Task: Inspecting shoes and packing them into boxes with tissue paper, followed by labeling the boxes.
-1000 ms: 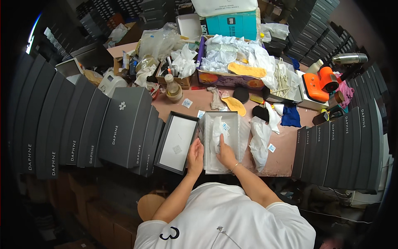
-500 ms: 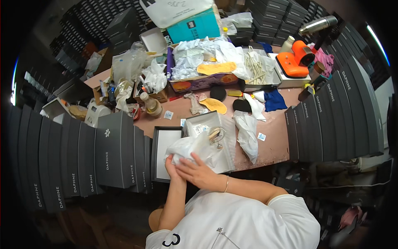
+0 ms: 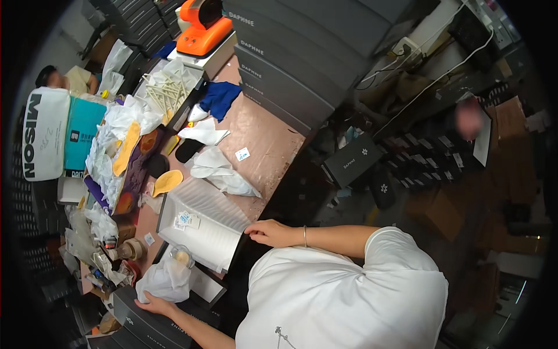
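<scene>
Below, left hand (image 3: 152, 302) gripping bag (image 3: 165, 281)

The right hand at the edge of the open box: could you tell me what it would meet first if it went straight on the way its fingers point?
The right hand points left across the open box; it would likely meet the white ribbed paper lining first, then the small packets. Depth is uncertain.

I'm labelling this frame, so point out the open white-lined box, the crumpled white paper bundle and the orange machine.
open white-lined box (image 3: 203, 224), head view, on its white lining.
crumpled white paper bundle (image 3: 164, 281), head view, middle of the bundle above the left hand.
orange machine (image 3: 203, 26), head view, on its orange body.
</scene>
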Demonstrator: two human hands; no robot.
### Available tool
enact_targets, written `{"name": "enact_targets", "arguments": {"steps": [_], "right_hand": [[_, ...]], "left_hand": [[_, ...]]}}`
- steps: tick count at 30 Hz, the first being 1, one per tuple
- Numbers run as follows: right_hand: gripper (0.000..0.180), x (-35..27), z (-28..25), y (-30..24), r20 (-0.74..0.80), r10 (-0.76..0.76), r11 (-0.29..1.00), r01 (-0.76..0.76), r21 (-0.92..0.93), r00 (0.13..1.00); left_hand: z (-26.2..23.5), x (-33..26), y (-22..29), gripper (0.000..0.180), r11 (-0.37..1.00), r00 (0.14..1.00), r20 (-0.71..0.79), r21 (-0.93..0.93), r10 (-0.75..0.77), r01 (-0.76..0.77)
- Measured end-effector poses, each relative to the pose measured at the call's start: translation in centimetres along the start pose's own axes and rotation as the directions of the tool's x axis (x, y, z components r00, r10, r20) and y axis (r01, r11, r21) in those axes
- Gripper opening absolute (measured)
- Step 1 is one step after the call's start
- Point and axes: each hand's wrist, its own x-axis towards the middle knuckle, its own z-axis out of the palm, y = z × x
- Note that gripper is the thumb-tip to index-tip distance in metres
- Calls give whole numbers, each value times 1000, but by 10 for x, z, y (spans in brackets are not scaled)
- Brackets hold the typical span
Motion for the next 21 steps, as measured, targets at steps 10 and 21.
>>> {"name": "enact_targets", "arguments": {"steps": [10, 21], "right_hand": [[36, -147, -72, 313, -477, 783, 556, -794, 245, 401], [52, -204, -58, 219, -319, 839, 446, -219, 868, 441]], "left_hand": [[114, -187, 57, 52, 629, 214, 833, -192, 511, -753], [107, -204, -34, 21, 318, 2, 925, -128, 380, -939]]}}
